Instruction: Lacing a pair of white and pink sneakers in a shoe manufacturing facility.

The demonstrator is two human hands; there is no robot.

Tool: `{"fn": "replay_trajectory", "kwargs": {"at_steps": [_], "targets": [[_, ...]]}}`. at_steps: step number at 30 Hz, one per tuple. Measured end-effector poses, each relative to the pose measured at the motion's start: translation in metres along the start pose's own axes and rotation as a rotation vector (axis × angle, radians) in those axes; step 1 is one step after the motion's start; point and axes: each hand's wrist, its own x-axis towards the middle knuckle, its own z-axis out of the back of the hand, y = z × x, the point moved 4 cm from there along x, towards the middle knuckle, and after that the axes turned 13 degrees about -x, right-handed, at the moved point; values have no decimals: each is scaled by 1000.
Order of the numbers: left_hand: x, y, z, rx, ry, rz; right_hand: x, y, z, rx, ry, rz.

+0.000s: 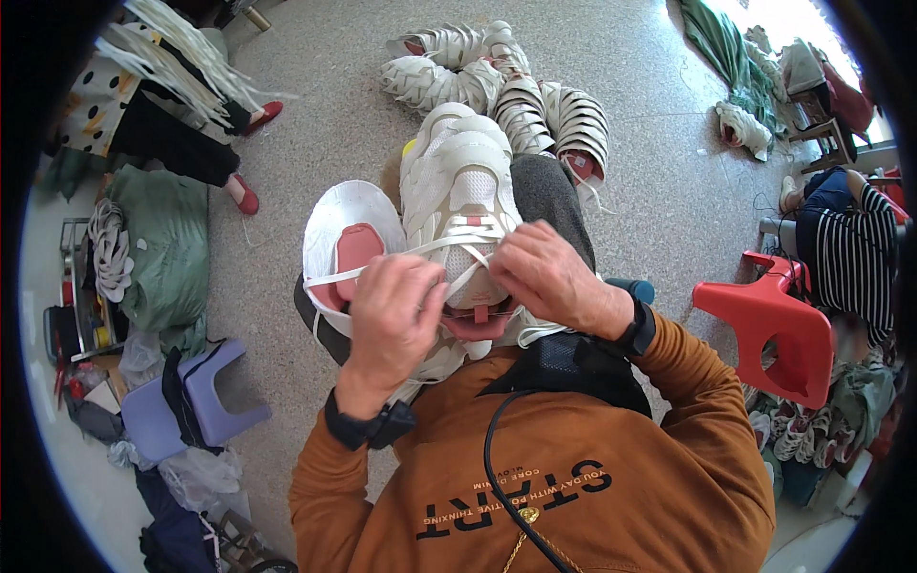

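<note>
A cream-white sneaker (468,191) with pinkish-red lining rests at my lap, its tongue and opening toward me, behind other cream shoe parts nested in a row. A flat white shoelace (461,280) crosses over its eyelets. My left hand (392,310) is at the left side of the opening, its fingers curled on a lace that also trails left. At the right eyelets, my right hand (549,272) pinches the lace with fingertips pressed to the shoe. Left of the sneaker stands a white open container (323,220) with a pinkish-red insole (360,248) in it.
Rows of nested cream sneakers (444,86) lie on the speckled floor ahead. A red plastic stool (774,320) stands right, a purple stool (158,406) left by a green sack (162,248). One person with white laces (177,62) is at upper left; another in stripes (855,258) sits right.
</note>
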Motion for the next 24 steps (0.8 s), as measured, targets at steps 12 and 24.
{"fn": "replay_trajectory", "kwargs": {"at_steps": [12, 24], "targets": [[24, -4, -35, 174, 83, -229, -17, -21, 3, 154, 147, -260], [19, -5, -34, 305, 191, -185, 3, -23, 10, 153, -6, -114]]}}
